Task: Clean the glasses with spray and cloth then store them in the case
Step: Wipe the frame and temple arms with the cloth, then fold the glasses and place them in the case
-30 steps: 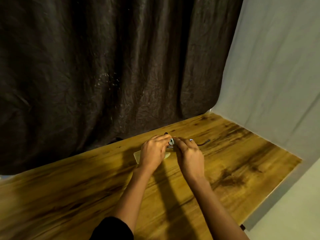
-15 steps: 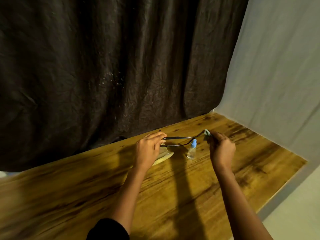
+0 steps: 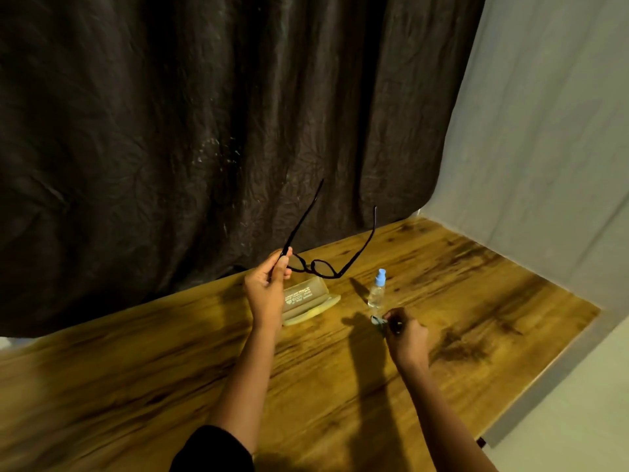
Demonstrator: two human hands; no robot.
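My left hand (image 3: pixel 267 287) holds black-framed glasses (image 3: pixel 323 267) by one temple, lifted above the table with both arms unfolded and pointing up. Under them a beige glasses case (image 3: pixel 306 299) lies on the wooden table (image 3: pixel 476 301). A small clear spray bottle (image 3: pixel 377 289) with a blue cap stands to the right of the case. My right hand (image 3: pixel 405 333) is low over the table in front of the bottle, pinching a small bluish cloth (image 3: pixel 377 321); most of the cloth is hidden in the fingers.
A dark wrinkled curtain (image 3: pixel 204 131) hangs behind the table. A pale fabric wall (image 3: pixel 544 148) closes the right side. The table's right edge (image 3: pixel 544 369) drops off toward a light floor.
My left hand has lifted the glasses up off the table, arms unfolded. My right hand has drawn back toward me and down with the cloth. The case and bottle now show fully.
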